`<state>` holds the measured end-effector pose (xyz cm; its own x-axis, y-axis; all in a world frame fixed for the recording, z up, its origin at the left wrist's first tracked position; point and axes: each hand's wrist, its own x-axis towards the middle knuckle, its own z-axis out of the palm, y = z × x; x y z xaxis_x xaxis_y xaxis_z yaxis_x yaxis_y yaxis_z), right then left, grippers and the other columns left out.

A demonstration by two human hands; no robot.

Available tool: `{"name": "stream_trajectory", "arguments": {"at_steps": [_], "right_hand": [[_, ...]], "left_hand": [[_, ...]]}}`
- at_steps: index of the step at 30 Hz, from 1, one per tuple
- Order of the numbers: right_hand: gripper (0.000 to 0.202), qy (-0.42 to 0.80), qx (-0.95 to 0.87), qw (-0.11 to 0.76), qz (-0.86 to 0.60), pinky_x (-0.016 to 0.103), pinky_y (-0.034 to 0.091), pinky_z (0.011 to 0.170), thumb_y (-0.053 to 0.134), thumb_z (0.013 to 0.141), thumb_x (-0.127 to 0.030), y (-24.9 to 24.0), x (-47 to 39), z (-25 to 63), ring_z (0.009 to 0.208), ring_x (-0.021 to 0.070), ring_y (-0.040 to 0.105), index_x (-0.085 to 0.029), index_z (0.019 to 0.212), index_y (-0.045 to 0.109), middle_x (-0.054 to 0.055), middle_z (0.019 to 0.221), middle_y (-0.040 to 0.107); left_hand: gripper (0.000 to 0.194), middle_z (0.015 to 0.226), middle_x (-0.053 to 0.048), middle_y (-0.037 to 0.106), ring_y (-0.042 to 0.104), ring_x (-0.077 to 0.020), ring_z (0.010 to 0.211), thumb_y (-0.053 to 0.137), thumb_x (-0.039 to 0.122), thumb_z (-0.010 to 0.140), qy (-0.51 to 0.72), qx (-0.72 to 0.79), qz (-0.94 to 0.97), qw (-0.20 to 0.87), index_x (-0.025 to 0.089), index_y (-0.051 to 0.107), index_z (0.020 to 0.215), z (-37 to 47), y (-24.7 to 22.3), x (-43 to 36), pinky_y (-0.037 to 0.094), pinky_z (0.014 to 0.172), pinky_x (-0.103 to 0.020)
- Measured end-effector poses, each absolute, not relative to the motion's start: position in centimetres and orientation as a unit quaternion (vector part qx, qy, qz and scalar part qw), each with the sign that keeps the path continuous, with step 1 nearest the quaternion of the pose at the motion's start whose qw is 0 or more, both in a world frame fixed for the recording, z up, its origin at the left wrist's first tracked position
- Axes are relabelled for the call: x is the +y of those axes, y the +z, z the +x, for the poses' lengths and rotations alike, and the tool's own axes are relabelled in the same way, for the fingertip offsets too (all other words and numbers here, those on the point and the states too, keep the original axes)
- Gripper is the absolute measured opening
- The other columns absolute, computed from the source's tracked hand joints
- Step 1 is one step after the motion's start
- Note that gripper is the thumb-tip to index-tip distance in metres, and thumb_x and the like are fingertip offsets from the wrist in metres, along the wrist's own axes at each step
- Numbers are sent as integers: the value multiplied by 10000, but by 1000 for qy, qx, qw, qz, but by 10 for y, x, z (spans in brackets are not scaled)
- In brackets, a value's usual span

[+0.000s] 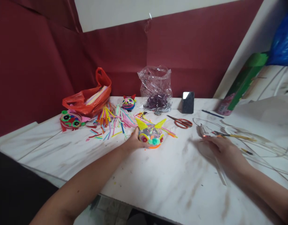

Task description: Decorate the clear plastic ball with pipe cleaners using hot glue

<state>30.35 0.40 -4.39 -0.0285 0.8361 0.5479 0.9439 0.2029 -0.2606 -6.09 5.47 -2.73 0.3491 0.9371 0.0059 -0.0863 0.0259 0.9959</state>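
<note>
A small craft animal head (150, 137) sits on the table, with yellow pointed ears, red eyes, a teal nose and an orange mouth. My left hand (134, 140) grips it from the left, the thumb up its side and the other fingers mostly hidden. At the right, my right hand (225, 151) is closed around what looks like a hot glue gun (203, 130). A small red light glows on it, and a clear glue stick (220, 172) shows below the hand. My palm hides much of its body.
Orange-handled scissors (183, 123) lie beyond the hands, before a black phone (188, 102). Pipe cleaners (122, 117), a red bag (94, 101) and two other craft heads (71, 120) (128, 102) are left. A clear bag (156, 89) stands behind; loose cords (270, 150) spread right.
</note>
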Motion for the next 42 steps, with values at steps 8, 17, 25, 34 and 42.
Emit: {"name": "stream_trajectory", "arguments": {"at_steps": [8, 17, 25, 34, 42], "right_hand": [[286, -114, -747, 316, -574, 416, 494, 777, 438, 843, -352, -45, 7, 305, 831, 284, 626, -183, 959, 638, 115, 839, 683], [288, -129, -740, 321, -576, 377, 515, 706, 399, 879, -344, -44, 4, 303, 792, 273, 655, -191, 904, 642, 119, 837, 706], [267, -110, -738, 324, -582, 372, 511, 707, 404, 873, -329, -46, 6, 303, 786, 251, 652, -205, 884, 640, 90, 857, 702], [275, -92, -735, 317, -593, 377, 508, 730, 389, 878, -298, -44, 4, 303, 818, 254, 647, -202, 909, 646, 89, 856, 704], [301, -99, -736, 313, -591, 384, 529, 718, 373, 874, -340, -45, 6, 303, 800, 256, 662, -196, 888, 636, 96, 831, 707]], "left_hand": [[918, 1163, -94, 618, 603, -282, 1089, 895, 186, 400, 416, 395, 550, 607, 194, 426, 1189, -58, -19, 50, 512, 896, -393], [926, 1149, -80, 628, 617, -264, 1065, 889, 169, 398, 412, 403, 547, 607, 196, 425, 1199, -57, -17, 49, 514, 895, -374], [906, 1146, -70, 628, 642, -233, 994, 874, 185, 467, 399, 389, 578, 596, 221, 409, 1243, -62, -22, 53, 544, 805, -328], [964, 1170, -87, 624, 638, -250, 1004, 883, 182, 435, 411, 384, 580, 589, 227, 428, 1284, -66, -29, 58, 546, 819, -347], [945, 1197, -90, 609, 630, -249, 1031, 882, 191, 460, 401, 379, 584, 596, 216, 402, 1274, -62, -25, 55, 529, 851, -350]]}}
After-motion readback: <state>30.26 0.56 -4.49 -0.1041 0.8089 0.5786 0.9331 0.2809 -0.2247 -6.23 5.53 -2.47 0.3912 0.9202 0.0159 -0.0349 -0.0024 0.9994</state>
